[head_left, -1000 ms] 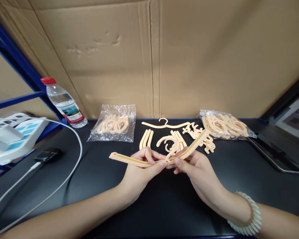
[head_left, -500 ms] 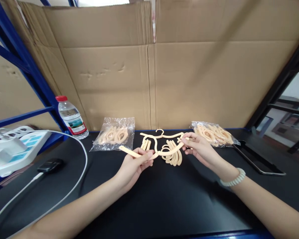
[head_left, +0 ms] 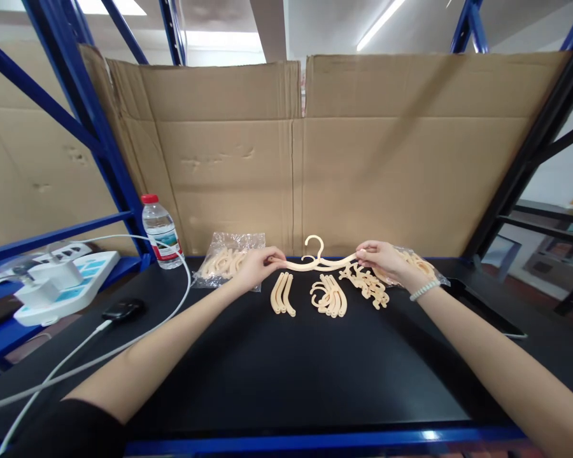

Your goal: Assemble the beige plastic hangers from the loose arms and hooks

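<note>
A cream plastic clothes hanger [head_left: 298,266] spans the far part of the black table, close to the cardboard. My left hand [head_left: 260,264] pinches its left end and my right hand [head_left: 379,257] pinches its right end. Two hooks show at its middle, so a second hanger seems to overlap it; I cannot tell which hook belongs to which. Nearer to me lie several curved hanger arms [head_left: 282,294], a cluster of arm pieces with hooks [head_left: 332,296] and a heap of small clip-like pieces [head_left: 368,286]. Both hands are above and behind these loose parts.
A clear bag of cream parts [head_left: 222,261] lies behind my left hand, another [head_left: 417,264] behind my right. To the left are a water bottle [head_left: 162,232], a power strip [head_left: 71,286], a black device [head_left: 123,310] and white cables. A dark tray-like object [head_left: 477,308] lies right.
Both hands have moved away from me and farther apart with the hanger, towards the cardboard. The hanger now lies along the hanger at the back. The view has tilted upward.
</note>
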`<state>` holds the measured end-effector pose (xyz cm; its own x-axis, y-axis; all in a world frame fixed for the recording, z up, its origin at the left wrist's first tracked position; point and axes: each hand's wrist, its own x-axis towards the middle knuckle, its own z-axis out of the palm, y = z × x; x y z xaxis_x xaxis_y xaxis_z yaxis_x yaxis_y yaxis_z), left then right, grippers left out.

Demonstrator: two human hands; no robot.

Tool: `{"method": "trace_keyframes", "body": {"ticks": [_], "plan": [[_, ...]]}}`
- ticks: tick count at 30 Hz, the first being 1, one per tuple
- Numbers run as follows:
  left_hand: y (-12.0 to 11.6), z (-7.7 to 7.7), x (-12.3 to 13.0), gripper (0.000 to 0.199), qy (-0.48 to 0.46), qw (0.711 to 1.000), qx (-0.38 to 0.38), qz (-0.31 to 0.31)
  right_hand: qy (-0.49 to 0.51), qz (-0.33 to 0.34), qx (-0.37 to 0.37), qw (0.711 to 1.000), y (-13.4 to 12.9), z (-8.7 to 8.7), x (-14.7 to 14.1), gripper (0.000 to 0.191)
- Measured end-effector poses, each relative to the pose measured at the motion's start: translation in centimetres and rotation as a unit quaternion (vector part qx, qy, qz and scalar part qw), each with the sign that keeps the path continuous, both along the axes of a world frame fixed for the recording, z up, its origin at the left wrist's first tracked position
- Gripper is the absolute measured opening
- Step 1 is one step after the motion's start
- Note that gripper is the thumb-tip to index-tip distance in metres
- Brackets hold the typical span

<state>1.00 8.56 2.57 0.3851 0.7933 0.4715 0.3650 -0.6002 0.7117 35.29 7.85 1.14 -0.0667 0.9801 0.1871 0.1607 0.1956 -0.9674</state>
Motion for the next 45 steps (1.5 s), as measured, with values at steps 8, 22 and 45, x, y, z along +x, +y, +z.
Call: {"method": "trace_keyframes", "body": {"ticks": [8,22,45], "plan": [[5.2,-0.6,1.5,0.030,0.274,0.953,0.127,-0.015,-0.291,-0.005,0.025,0.956,4.9,-0.3,0.0,0.030],[-1.5,-1.1,2.5,0.032,0.322,0.935,0.150,0.002,-0.437,0.060,0.259,0.859,-3.2,-0.5,-4.5,0.032],[-13.4,-4.3,3.8,0.076,0.444,0.893,0.058,-0.054,-0.511,0.167,0.208,0.817,-15.0,-4.1,-7.7,0.060]]}}
